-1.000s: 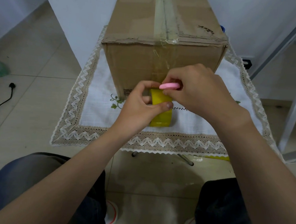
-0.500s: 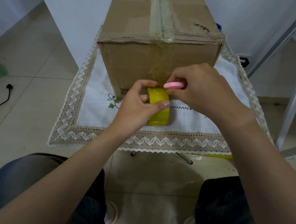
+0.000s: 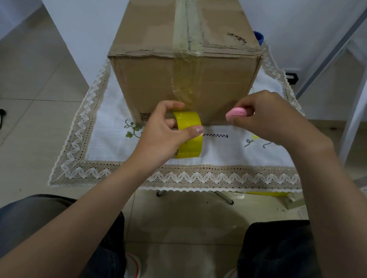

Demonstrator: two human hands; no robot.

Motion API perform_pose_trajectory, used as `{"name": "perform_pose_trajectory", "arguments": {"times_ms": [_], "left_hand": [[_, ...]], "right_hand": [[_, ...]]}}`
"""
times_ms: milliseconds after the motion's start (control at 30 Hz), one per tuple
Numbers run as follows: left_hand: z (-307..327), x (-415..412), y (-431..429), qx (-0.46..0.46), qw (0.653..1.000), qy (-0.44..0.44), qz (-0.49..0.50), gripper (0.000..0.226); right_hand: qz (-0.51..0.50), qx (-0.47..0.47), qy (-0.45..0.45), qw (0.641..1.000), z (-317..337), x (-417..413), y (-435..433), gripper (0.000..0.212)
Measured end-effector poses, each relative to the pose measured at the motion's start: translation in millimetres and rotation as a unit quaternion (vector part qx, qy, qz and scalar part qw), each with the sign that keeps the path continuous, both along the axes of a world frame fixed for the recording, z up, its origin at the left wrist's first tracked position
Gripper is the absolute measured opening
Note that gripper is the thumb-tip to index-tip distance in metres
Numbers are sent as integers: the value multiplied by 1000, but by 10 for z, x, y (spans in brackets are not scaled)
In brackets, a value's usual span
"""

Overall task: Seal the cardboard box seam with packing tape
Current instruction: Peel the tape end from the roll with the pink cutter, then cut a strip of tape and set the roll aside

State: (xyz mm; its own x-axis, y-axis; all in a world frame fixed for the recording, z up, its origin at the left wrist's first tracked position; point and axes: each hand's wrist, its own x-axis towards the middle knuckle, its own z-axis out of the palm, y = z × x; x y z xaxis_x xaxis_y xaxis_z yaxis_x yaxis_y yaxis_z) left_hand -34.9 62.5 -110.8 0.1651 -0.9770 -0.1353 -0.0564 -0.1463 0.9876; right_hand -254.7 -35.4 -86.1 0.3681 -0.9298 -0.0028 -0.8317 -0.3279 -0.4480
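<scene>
Two hands are up at the centre of the frame, both busy. Your left hand (image 3: 163, 133) grips the yellow tape roll (image 3: 189, 139), thumb pressed across its outer face and fingers curled round its far edge. The roll stands on edge just below the near face of the cardboard box (image 3: 151, 83). Your right hand (image 3: 272, 116), right of the roll and apart from it, pinches a small pink object (image 3: 236, 114) in curled fingers. The box fills the upper centre, sitting on a white lace-edged tablecloth (image 3: 220, 149). Its top seam (image 3: 188, 31) carries tape, and a clear strip (image 3: 184, 89) runs down the front face toward the roll. Whether strip and roll are joined, you cannot tell from here.
</scene>
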Motion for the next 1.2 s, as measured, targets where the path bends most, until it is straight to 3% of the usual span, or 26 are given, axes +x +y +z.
{"name": "perform_pose_trajectory", "arguments": {"times_ms": [200, 467, 533, 600, 667, 733, 833, 933, 1033, 1200], "left_hand": [[0, -10, -9, 7, 1000, 3, 1, 56], [0, 0, -51, 6, 1000, 5, 15, 55], [-1, -2, -51, 6, 1000, 9, 17, 55], [2, -4, -48, 7, 1000, 11, 17, 56], [5, -4, -38, 8, 1000, 11, 14, 55], [1, 0, -26, 7, 1000, 11, 11, 56], [-9, 13, -6, 4, 1000, 9, 6, 57], [-25, 26, 10, 1, 1000, 4, 3, 56], [-46, 25, 16, -9, 1000, -2, -5, 56], [-64, 35, 21, -21, 1000, -15, -11, 55]], "right_hand": [[-126, 22, -41, 991, -227, -278, -226, 14], [-179, 80, -72, 978, -441, -330, -418, 22], [-190, 76, -87, 975, -463, -316, -418, 32], [-204, 76, -76, 973, -491, -298, -409, 51], [-213, 63, -30, 975, -451, -265, -372, 44], [-205, 66, 5, 976, -348, -227, -311, 28], [-133, 147, 17, 980, -113, -85, -112, 38], [-47, 242, -45, 968, 30, 158, 100, 47], [11, 278, -87, 957, 64, 433, 266, 58], [15, 281, -183, 942, 6, 639, 366, 45]]}}
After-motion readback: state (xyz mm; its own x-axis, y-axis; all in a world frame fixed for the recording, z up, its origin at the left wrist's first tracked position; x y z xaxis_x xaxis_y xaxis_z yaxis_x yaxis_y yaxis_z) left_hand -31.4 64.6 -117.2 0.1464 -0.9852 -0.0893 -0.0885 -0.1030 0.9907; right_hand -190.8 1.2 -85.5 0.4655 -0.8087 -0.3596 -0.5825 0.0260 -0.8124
